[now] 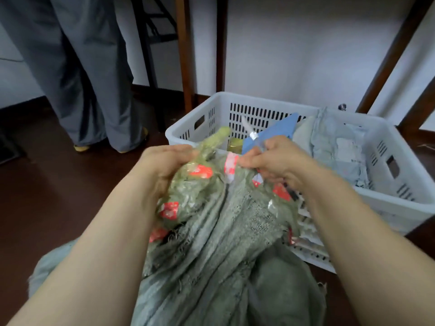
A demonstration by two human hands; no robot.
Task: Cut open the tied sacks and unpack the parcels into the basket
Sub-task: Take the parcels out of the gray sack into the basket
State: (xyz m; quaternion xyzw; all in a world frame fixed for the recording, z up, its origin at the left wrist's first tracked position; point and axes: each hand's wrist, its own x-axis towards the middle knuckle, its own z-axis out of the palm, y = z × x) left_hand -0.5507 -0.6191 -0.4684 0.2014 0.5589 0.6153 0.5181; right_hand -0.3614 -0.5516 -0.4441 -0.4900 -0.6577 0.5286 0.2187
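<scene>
Dark floor (70, 196), white wall behind; white slotted basket (259, 97) holds grey parcels (341, 147). Step: opening taped neck of green woven sack (211, 243). Left hand (162, 161) clenched round bunched neck; right hand (275, 158) pinches red-white tape (231, 165) at mouth. Sack lies between forearms, just beside basket. Next: probably slit or tear tape, neck kept taut.

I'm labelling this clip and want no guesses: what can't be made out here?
Head view only.
Tie on the sack: blurred, between left hand and right hand.
The pale sliver above the right hand: blurred, maybe a blade.
Contents of the sack: hidden by its weave.
Near wall of the basket: partly behind the sack.
</scene>
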